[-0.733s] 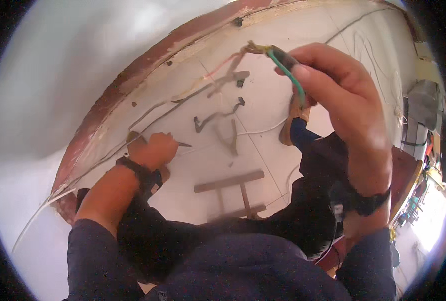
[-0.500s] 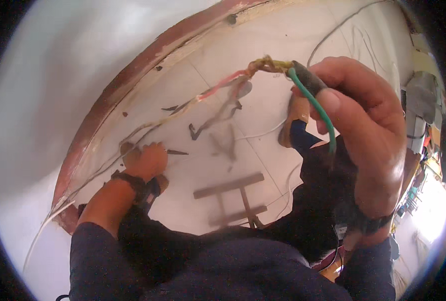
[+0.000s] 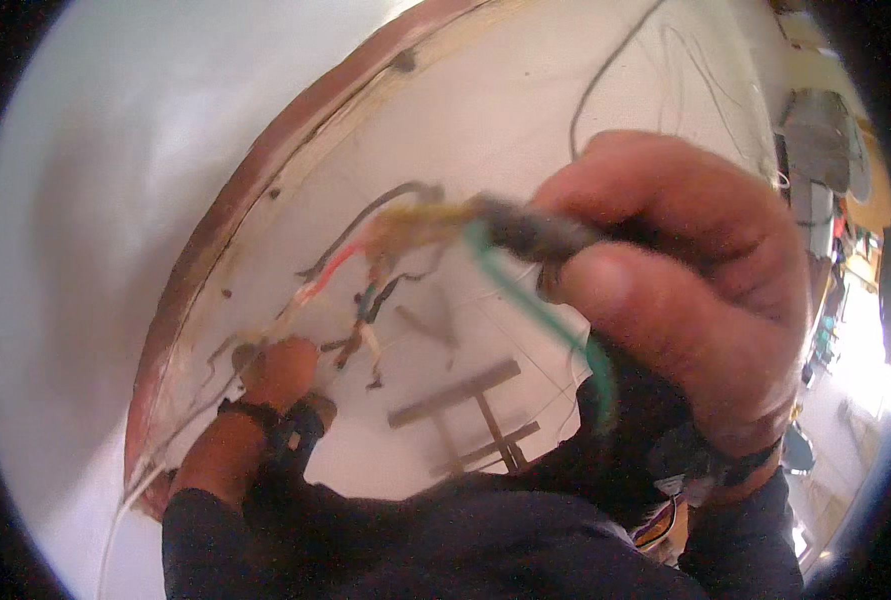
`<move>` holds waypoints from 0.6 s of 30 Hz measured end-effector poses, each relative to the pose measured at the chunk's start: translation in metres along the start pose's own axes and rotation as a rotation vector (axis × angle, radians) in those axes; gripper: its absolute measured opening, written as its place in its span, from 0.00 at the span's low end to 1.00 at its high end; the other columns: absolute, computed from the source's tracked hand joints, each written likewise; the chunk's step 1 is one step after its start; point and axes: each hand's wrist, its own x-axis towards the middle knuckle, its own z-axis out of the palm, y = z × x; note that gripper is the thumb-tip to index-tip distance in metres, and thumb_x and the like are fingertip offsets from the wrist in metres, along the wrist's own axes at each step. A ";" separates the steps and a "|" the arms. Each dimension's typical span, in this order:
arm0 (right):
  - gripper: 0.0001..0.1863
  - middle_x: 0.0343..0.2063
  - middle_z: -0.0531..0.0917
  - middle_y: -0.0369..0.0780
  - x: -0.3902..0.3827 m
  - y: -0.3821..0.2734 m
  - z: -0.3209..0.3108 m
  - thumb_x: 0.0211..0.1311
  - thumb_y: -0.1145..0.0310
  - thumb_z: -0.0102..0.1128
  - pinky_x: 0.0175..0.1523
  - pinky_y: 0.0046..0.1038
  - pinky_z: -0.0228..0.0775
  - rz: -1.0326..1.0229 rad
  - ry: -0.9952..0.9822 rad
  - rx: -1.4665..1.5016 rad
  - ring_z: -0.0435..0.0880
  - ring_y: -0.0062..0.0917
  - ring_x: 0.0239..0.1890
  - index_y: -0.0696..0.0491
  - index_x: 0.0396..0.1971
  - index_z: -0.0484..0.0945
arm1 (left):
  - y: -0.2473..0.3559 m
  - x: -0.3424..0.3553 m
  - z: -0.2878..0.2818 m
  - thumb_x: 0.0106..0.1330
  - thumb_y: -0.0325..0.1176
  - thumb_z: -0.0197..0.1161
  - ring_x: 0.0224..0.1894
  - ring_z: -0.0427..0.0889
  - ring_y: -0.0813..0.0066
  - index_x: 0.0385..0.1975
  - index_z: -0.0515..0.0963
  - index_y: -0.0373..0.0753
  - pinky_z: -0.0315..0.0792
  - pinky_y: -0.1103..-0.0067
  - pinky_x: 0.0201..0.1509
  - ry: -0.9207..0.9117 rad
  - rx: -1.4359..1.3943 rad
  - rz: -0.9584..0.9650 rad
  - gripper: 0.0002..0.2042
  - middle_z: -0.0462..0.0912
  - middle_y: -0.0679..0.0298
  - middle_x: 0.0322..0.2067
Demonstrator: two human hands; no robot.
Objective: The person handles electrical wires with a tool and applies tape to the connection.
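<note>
My right hand is large at the right, its thumb and fingers closed on a dark sheathed cable. From the cable's end a green wire hangs downward, and blurred yellowish and red wires stretch left. My left hand is low at the left, beside loose pale wires, closed on a thin dark tool whose kind is too blurred to tell. Several short dark and coloured wire pieces show between my hands, partly smeared.
A white wall with a maroon skirting curves along the left. The tiled floor holds loose cables and a dark H-shaped frame near my legs. Grey objects and clutter line the right edge, beside bright light.
My right hand has moved down with the cable and looms larger in view. My left hand sits somewhat lower in the picture, and the whole view has shifted.
</note>
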 end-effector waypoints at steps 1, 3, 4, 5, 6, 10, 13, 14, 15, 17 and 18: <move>0.13 0.27 0.79 0.40 0.007 0.011 -0.002 0.53 0.72 0.64 0.32 0.21 0.64 -0.076 -0.071 0.014 0.76 0.21 0.27 0.63 0.36 0.79 | -0.002 0.008 0.009 0.58 0.35 0.58 0.32 0.83 0.55 0.34 0.80 0.38 0.76 0.63 0.38 0.018 0.032 -0.037 0.10 0.82 0.54 0.28; 0.11 0.26 0.79 0.40 0.010 0.010 -0.007 0.52 0.74 0.64 0.32 0.21 0.63 -0.162 -0.125 0.014 0.75 0.20 0.27 0.64 0.35 0.79 | 0.000 0.010 0.008 0.57 0.34 0.58 0.32 0.83 0.55 0.34 0.80 0.38 0.76 0.63 0.38 0.016 0.008 -0.015 0.10 0.82 0.54 0.28; 0.11 0.25 0.79 0.39 0.009 0.008 -0.007 0.52 0.74 0.65 0.31 0.21 0.62 -0.120 -0.137 -0.019 0.75 0.20 0.28 0.63 0.35 0.80 | 0.002 0.010 0.007 0.57 0.34 0.58 0.32 0.83 0.55 0.34 0.80 0.38 0.76 0.63 0.38 0.013 -0.007 -0.001 0.10 0.82 0.54 0.28; 0.11 0.25 0.79 0.39 0.010 0.005 -0.009 0.53 0.73 0.65 0.31 0.22 0.62 -0.078 -0.155 -0.048 0.75 0.20 0.28 0.63 0.35 0.80 | 0.003 0.008 0.006 0.57 0.34 0.58 0.32 0.83 0.55 0.34 0.81 0.38 0.76 0.63 0.38 0.007 -0.018 0.003 0.10 0.82 0.53 0.28; 0.10 0.25 0.79 0.39 0.016 -0.017 -0.017 0.53 0.73 0.66 0.31 0.22 0.62 0.025 -0.243 -0.273 0.75 0.21 0.28 0.63 0.34 0.80 | 0.004 0.008 0.005 0.57 0.34 0.58 0.32 0.83 0.55 0.34 0.81 0.38 0.76 0.63 0.38 0.001 -0.024 0.008 0.10 0.82 0.53 0.28; 0.10 0.25 0.80 0.41 0.023 -0.003 -0.025 0.53 0.72 0.67 0.31 0.24 0.64 -0.154 -0.269 -0.239 0.77 0.26 0.25 0.61 0.33 0.82 | 0.001 0.006 0.003 0.56 0.34 0.58 0.32 0.83 0.55 0.33 0.81 0.38 0.76 0.63 0.38 -0.021 -0.041 0.026 0.10 0.82 0.53 0.29; 0.09 0.24 0.80 0.41 0.028 -0.012 -0.028 0.53 0.72 0.68 0.31 0.25 0.65 -0.116 -0.325 -0.312 0.77 0.27 0.25 0.59 0.34 0.83 | 0.002 0.011 0.003 0.56 0.34 0.58 0.32 0.83 0.55 0.33 0.81 0.37 0.76 0.63 0.38 -0.029 -0.060 0.048 0.10 0.82 0.53 0.29; 0.09 0.24 0.80 0.41 0.029 -0.012 -0.029 0.53 0.72 0.68 0.31 0.25 0.65 -0.119 -0.321 -0.315 0.77 0.27 0.25 0.59 0.34 0.83 | 0.002 0.012 0.003 0.56 0.34 0.58 0.32 0.83 0.55 0.33 0.81 0.37 0.76 0.63 0.38 -0.032 -0.065 0.052 0.10 0.82 0.53 0.29; 0.09 0.24 0.80 0.41 0.028 -0.012 -0.029 0.53 0.72 0.68 0.31 0.26 0.65 -0.112 -0.315 -0.321 0.78 0.28 0.25 0.58 0.34 0.83 | 0.002 0.014 0.004 0.56 0.34 0.59 0.32 0.83 0.55 0.33 0.81 0.37 0.76 0.63 0.38 -0.034 -0.068 0.057 0.10 0.82 0.53 0.29; 0.09 0.24 0.80 0.40 0.029 -0.012 -0.029 0.53 0.72 0.68 0.31 0.26 0.66 -0.108 -0.308 -0.322 0.78 0.28 0.25 0.57 0.34 0.83 | 0.001 0.013 0.005 0.56 0.34 0.59 0.32 0.83 0.55 0.33 0.81 0.37 0.76 0.63 0.38 -0.041 -0.075 0.061 0.10 0.83 0.53 0.29; 0.09 0.24 0.80 0.40 0.030 -0.011 -0.029 0.53 0.72 0.68 0.31 0.27 0.66 -0.110 -0.309 -0.314 0.78 0.29 0.25 0.57 0.35 0.83 | -0.001 0.013 0.006 0.56 0.34 0.59 0.33 0.83 0.55 0.33 0.81 0.37 0.76 0.63 0.38 -0.047 -0.075 0.061 0.10 0.83 0.53 0.29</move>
